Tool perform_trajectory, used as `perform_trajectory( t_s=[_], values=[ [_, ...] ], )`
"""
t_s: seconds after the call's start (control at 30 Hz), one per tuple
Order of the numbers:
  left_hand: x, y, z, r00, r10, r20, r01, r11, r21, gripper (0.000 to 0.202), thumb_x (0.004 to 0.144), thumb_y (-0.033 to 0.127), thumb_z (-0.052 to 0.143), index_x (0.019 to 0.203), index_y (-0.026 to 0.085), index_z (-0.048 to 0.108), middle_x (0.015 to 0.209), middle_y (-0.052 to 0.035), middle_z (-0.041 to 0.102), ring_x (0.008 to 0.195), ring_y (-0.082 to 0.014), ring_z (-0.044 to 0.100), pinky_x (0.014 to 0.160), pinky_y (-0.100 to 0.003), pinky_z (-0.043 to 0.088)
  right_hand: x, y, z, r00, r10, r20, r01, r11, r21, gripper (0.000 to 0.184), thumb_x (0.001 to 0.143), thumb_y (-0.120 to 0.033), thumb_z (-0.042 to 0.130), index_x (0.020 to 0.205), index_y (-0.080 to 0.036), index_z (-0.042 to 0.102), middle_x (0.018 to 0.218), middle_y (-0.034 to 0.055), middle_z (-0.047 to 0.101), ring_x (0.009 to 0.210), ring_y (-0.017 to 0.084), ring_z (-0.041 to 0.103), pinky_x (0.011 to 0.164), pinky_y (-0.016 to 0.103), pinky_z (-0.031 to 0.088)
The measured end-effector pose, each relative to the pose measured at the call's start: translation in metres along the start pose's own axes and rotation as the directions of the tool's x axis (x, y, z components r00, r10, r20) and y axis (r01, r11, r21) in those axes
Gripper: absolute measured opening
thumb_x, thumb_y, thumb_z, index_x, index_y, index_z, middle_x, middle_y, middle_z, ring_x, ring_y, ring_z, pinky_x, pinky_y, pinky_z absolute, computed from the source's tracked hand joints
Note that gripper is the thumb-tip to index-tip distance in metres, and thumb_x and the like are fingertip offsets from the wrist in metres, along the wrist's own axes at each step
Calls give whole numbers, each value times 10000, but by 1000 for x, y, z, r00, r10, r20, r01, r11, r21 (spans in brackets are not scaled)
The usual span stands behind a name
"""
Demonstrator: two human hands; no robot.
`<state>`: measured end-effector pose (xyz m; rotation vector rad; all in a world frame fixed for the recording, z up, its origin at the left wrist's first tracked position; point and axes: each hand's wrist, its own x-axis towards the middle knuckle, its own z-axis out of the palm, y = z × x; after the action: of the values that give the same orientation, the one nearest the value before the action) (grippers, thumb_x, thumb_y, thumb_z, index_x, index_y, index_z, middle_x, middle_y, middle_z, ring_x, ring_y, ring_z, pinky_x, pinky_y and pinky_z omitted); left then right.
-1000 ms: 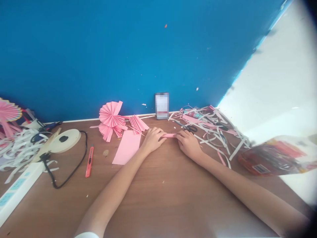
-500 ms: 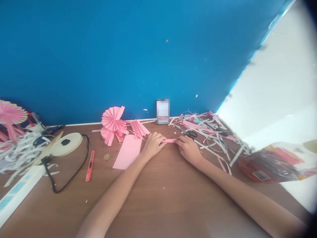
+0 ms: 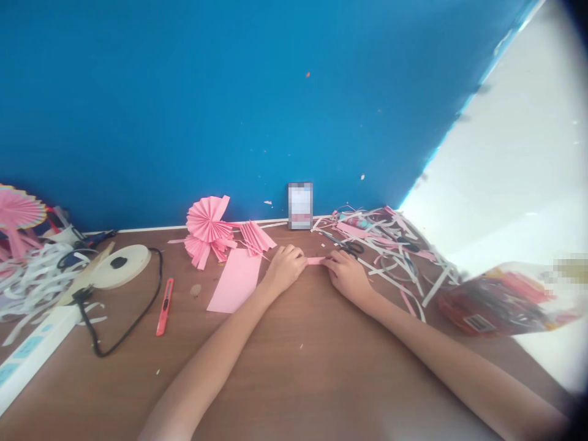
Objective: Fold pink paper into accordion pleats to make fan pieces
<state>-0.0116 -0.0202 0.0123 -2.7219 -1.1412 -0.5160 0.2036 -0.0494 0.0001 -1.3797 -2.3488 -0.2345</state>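
Note:
A narrow pink paper strip (image 3: 315, 261) lies low over the brown table between my two hands. My left hand (image 3: 286, 268) is closed on its left end, and my right hand (image 3: 345, 272) has its fingers closed on the right end. Only the strip's middle shows; the fingers cover both ends. Just left of my left hand lies a flat pink paper sheet (image 3: 235, 282), partly under my forearm. Pleated pink paper fans (image 3: 209, 219) stand behind that sheet, and a smaller pleated piece (image 3: 255, 237) leans beside them.
Scissors (image 3: 351, 247) lie beyond my right hand, by a heap of paper strips (image 3: 390, 245). A phone (image 3: 300, 206) leans on the blue wall. At left are a red cutter (image 3: 165, 307), a black cable (image 3: 157, 294), a tape roll (image 3: 138, 263) and a power strip (image 3: 39, 355). A plastic bag (image 3: 500, 303) sits at right.
The whole view has shifted very slightly. Both hands keep their hold on the pink paper strip, with hardly any movement.

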Motion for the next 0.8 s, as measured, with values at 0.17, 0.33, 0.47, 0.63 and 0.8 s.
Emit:
perform_trajectory(
  t_s=[0.17, 0.33, 0.47, 0.63, 0.8],
  values=[
    [2, 5, -5, 1000, -20, 3, 20, 1000, 15, 268, 957, 239, 417, 867, 192, 665, 995, -73, 596, 927, -208, 489, 754, -356, 382, 1, -1, -1, 1000, 4, 24, -3, 999, -42, 287, 858, -90, 450, 1012, -204, 664, 951, 80, 599, 875, 210, 484, 722, 314, 336],
    [4, 10, -5, 998, -65, 21, 65, 997, 33, 245, 939, 234, 430, 807, 171, 627, 924, -84, 573, 899, -212, 509, 748, -346, 420, 4, -2, -6, 992, -96, 79, 105, 988, -114, 425, 861, -82, 453, 1220, -260, 594, 1020, 92, 584, 883, 220, 477, 726, 338, 303],
    [5, 12, 1, 992, -111, 65, 112, 994, -9, 236, 961, 268, 391, 854, 195, 588, 856, -58, 608, 851, -189, 564, 698, -302, 432, 6, -1, -7, 977, -182, 107, 195, 973, -127, 423, 887, -105, 438, 1261, -258, 564, 1030, 95, 567, 903, 225, 470, 745, 343, 317],
    [7, 12, 5, 968, -228, 107, 236, 970, -63, 230, 981, 333, 356, 913, 211, 539, 877, -47, 659, 814, -182, 619, 635, -268, 406, 6, 1, -3, 972, -209, 103, 220, 969, -109, 414, 895, -92, 415, 1262, -217, 560, 1062, 103, 551, 895, 216, 465, 754, 330, 346],
    [9, 8, 3, 924, -338, 178, 371, 907, -199, 225, 980, 372, 360, 942, 237, 535, 905, -12, 686, 832, -182, 645, 651, -259, 398, 6, -1, -6, 969, -184, 165, 213, 961, -176, 508, 872, -91, 437, 1339, -283, 495, 1104, 101, 537, 893, 237, 448, 722, 343, 323]
  ],
)
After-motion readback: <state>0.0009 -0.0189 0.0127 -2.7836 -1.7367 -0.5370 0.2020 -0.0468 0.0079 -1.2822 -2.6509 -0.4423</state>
